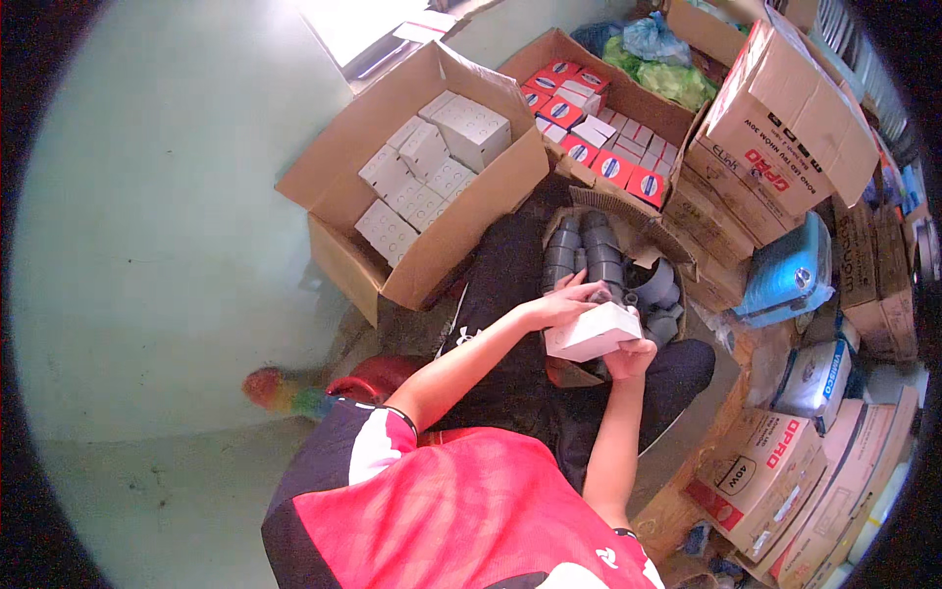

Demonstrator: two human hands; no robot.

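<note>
Head view: white box (593, 335) pinched by right grip (631, 356) at right end; left grip (569, 303) along far edge, closure unclear.

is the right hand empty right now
No, the right hand holds a white box by its right end.

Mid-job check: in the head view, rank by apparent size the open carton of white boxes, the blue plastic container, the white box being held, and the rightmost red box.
1. Open carton
2. Blue plastic container
3. Held white box
4. Rightmost red box, partly hidden by its carton
</note>
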